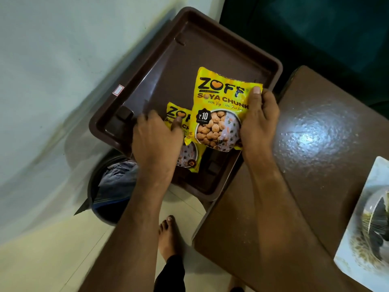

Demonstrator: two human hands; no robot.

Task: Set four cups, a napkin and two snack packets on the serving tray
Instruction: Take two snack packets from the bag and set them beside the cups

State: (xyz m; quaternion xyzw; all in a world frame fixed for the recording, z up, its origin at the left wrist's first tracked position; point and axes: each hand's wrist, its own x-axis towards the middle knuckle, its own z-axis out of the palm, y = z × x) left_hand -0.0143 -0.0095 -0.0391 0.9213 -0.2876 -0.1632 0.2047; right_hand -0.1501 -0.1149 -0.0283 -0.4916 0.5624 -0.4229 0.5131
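Packet step in hand — right hand (257,121), fingers clamped on the top packet (221,110), holds it over the tray (134,66); left hand (156,140) presses, fingers spread, on the second packet (185,144) lying in the tray. Next: lay the top one flat. No cups or napkin visible in the tray.

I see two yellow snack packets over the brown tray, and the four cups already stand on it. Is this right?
Not quite. The head view shows no cups on the brown tray. Only the two yellow packets are over it: the larger packet in the right hand, the smaller packet under the left hand.
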